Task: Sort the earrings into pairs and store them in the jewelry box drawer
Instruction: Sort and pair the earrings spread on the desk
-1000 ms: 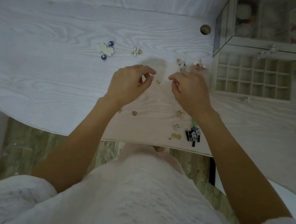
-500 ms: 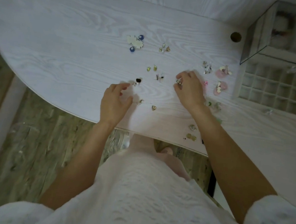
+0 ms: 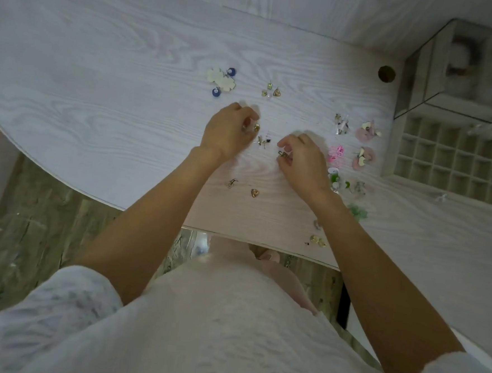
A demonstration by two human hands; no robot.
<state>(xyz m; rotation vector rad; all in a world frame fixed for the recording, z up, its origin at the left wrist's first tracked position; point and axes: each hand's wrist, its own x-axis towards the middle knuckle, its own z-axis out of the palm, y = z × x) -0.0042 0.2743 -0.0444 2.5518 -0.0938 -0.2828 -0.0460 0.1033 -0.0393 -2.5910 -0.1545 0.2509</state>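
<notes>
I find sorting under way, storage not begun: the drawer [image 3: 456,163] stands open at right, its visible compartments apparently bare. My left hand [image 3: 228,132] pinches a small gold earring [image 3: 256,126]; my right hand [image 3: 305,158] pinches another gold piece [image 3: 283,154]. Several pairs lie grouped on the table [image 3: 101,74], loose singles near its front edge

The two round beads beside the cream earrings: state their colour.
Blue beads, clearest in the head view.
</notes>
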